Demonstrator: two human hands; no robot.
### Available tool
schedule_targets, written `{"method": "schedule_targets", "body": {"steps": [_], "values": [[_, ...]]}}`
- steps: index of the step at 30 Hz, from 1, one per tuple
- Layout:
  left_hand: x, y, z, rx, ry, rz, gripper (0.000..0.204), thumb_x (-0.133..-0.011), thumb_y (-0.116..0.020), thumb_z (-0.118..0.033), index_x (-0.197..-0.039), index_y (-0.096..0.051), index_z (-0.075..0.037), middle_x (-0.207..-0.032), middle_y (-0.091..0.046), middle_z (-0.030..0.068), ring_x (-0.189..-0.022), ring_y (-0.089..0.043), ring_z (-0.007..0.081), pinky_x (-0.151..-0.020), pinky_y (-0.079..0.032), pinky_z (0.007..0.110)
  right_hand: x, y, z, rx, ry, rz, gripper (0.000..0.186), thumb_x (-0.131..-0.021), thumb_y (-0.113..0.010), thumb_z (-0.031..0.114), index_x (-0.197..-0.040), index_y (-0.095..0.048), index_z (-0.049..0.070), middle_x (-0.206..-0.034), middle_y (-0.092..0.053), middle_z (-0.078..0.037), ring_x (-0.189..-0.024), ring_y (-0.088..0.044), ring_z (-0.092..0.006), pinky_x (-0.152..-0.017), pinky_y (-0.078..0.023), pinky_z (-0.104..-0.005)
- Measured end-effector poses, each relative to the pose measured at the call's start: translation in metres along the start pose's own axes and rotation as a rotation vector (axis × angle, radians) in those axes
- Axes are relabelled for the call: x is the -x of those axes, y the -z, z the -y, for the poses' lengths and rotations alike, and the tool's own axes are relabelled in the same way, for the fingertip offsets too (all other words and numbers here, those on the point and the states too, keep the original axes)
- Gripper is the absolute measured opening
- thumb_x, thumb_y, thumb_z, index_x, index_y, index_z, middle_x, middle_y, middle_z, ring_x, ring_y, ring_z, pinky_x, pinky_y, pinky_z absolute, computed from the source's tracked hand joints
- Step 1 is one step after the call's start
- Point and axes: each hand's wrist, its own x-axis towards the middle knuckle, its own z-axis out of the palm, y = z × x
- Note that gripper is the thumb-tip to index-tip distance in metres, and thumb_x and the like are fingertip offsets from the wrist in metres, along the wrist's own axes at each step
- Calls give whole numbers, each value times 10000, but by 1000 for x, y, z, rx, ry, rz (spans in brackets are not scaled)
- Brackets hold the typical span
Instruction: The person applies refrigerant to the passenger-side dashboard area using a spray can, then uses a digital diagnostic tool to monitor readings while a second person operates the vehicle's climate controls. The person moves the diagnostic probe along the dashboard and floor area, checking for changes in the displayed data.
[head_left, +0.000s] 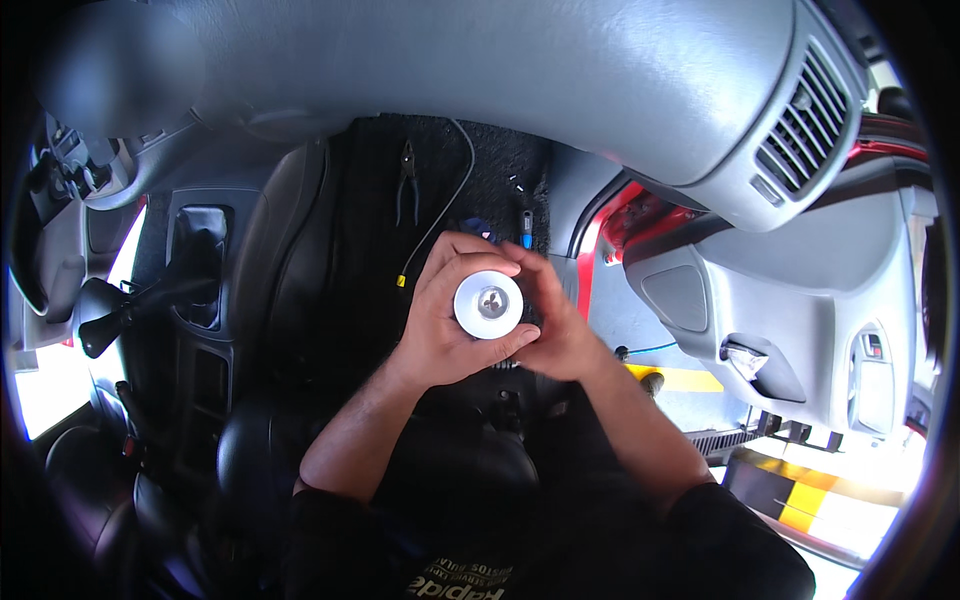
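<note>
In front of me, both hands are around a white round thing (466,312) with a wide pale rim and a shiny, silvery centre; its exact kind does not show. My left hand (428,322) wraps its left side, with the thumb along the lower edge. At the right side, my right hand (562,328) curls its fingers against it, partly hidden behind the thing. Beyond the hands on the dark floor mat lie pliers (407,190) with dark handles and a small tool with a blue handle (527,230). A blue item (478,227) is partly covered by my fingers.
A grey cable (470,165) with a yellow end crosses the footwell. The grey dashboard (480,70) curves across the far side, with an air vent (803,122) at right. The car door (790,285) stands ajar. At left is the gear lever (108,305).
</note>
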Motion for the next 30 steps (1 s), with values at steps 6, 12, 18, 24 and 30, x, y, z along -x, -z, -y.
{"method": "schedule_targets", "body": {"steps": [6, 12, 18, 24, 30], "values": [[3, -10, -15, -113, -104, -13, 735, -738, -924, -241, -1328, -537, -35, -1198, -502, 148, -1131, -528, 254, -951, -454, 376, 5, -28, 34, 174, 104, -136, 878, -755, -835, 45, -1469, -328, -6, -1357, -540, -194, -1296, -565, -320, -1082, -445, -406], [-7, 4, -31, -141, -370, -51, 442, -756, -902, -136, -1069, -601, -57, -1069, -658, 147, -926, -683, 289, -759, -553, 383, 19, -33, 34, 124, 63, -173, 550, -765, -793, 28, -1231, -501, 30, -1087, -641, -121, -1046, -661, -211, -912, -524, -356], [-9, 3, -53, -243, -398, 71, 266, -757, -869, -114, -859, -631, -51, -963, -665, 90, -860, -702, 290, -717, -567, 384, 33, -35, 37, 152, 62, -255, 483, -757, -828, 72, -1155, -555, 55, -987, -654, -97, -919, -693, -200, -792, -552, -346], [-1, -1, -73, -297, -379, 125, 213, -781, -848, -182, -874, -693, -69, -929, -646, 62, -831, -689, 279, -694, -579, 378, 47, -29, 58, 245, 2, -207, 452, -710, -849, 129, -1078, -597, 54, -941, -684, -130, -894, -733, -305, -760, -560, -384], [3, 0, -76, -293, -407, 100, 268, -741, -876, -174, -837, -646, -76, -941, -642, 67, -787, -688, 267, -675, -580, 381, 55, -28, 55, 361, -30, -209, 446, -691, -887, 176, -1023, -608, 71, -929, -677, -131, -870, -722, -273, -747, -558, -371]]}}
